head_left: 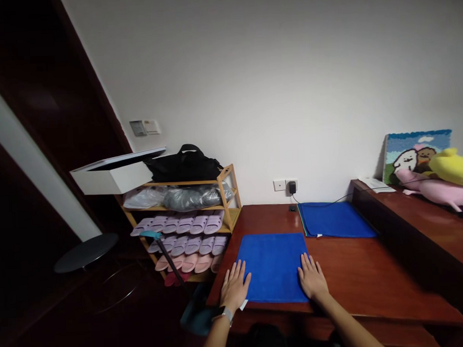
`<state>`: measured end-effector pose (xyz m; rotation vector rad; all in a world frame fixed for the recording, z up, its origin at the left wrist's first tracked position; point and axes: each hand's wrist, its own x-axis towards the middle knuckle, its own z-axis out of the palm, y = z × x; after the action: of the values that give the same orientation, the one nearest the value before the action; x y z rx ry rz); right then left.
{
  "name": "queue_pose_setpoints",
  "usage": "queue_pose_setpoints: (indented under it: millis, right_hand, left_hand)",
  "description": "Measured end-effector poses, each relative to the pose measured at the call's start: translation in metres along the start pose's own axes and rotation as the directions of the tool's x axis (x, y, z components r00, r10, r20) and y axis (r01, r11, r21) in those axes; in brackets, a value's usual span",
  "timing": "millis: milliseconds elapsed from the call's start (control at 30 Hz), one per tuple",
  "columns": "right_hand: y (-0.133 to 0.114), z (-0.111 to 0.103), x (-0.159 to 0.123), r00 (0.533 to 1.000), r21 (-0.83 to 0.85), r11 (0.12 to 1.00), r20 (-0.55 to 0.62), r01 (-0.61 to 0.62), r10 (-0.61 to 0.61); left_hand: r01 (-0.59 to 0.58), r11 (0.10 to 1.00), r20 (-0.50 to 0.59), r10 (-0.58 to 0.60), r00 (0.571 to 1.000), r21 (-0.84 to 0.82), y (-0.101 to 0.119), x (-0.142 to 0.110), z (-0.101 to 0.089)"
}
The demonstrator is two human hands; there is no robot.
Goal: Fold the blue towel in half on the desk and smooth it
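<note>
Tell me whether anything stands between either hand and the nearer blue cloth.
Nothing visible does: the left hand and the right hand rest at opposite side edges of the nearer blue cloth.

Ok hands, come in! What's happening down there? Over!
Left hand: palm down, left edge of blue cloth. Right hand: palm down, right edge. Cloth spread flat on table. Second blue cloth farther back, right, not between hands.
</note>
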<state>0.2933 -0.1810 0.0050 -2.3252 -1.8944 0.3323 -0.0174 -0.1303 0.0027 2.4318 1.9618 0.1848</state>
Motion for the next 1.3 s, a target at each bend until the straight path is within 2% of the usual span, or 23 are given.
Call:
queue_pose_setpoints:
  millis: [133,267,333,400,567,633,667,767,933,1067,1167,1300]
  right_hand:
    - [0.0,0.0,0.0,1.0,-0.008,1.0,-0.01,-0.007,0.006]
    - [0.006,0.009,-0.023,0.999,0.0,1.0,-0.029,0.018,-0.018]
    - [0.008,0.016,-0.036,0.998,0.026,0.999,-0.053,0.042,-0.041]
    - [0.009,0.02,-0.046,0.995,0.042,0.997,-0.084,0.062,-0.059]
    - [0.009,0.016,-0.055,0.992,0.021,0.995,-0.089,0.095,-0.093]
    - [0.009,0.014,-0.055,0.992,-0.012,0.995,-0.071,0.103,-0.104]
    - [0.009,0.013,-0.055,0.992,-0.027,0.994,-0.064,0.109,-0.111]
    - [0.01,0.013,-0.056,0.991,-0.042,0.992,-0.063,0.117,-0.12]
    - [0.008,0.011,-0.059,0.993,-0.034,0.995,-0.066,0.093,-0.095]
    - [0.006,0.009,-0.061,0.995,-0.038,0.996,-0.055,0.083,-0.085]
    - [0.006,0.011,-0.062,0.995,-0.054,0.995,-0.059,0.08,-0.084]
    - [0.009,0.015,-0.061,0.991,-0.093,0.991,-0.085,0.097,-0.105]
  left_hand:
    - [0.003,1.0,0.013,-0.003,1.0,0.002,-0.001,0.006,-0.001]
    - [-0.002,1.0,0.014,0.002,1.0,0.016,-0.003,0.003,-0.001]
    - [-0.036,0.999,-0.022,0.036,0.999,0.01,0.006,0.0,-0.001]
    - [-0.102,0.995,-0.076,0.101,0.992,-0.012,0.027,-0.002,-0.002]
    - [-0.385,0.918,-0.117,0.374,0.92,-0.094,0.117,-0.014,0.003]
    - [-0.415,0.902,-0.102,0.405,0.909,-0.119,0.139,-0.021,0.008]
    - [-0.409,0.903,-0.094,0.4,0.912,-0.127,0.143,-0.024,0.01]
    - [-0.357,0.926,-0.065,0.351,0.934,-0.125,0.129,-0.034,0.01]
    - [-0.201,0.978,-0.015,0.2,0.98,-0.059,0.056,-0.056,-0.002]
    - [-0.122,0.992,0.017,0.123,0.992,-0.019,0.007,-0.074,-0.01]
    - [-0.124,0.992,0.039,0.125,0.991,-0.026,-0.009,-0.084,-0.01]
    - [-0.109,0.993,-0.036,0.108,0.994,-0.043,-0.01,-0.09,-0.001]
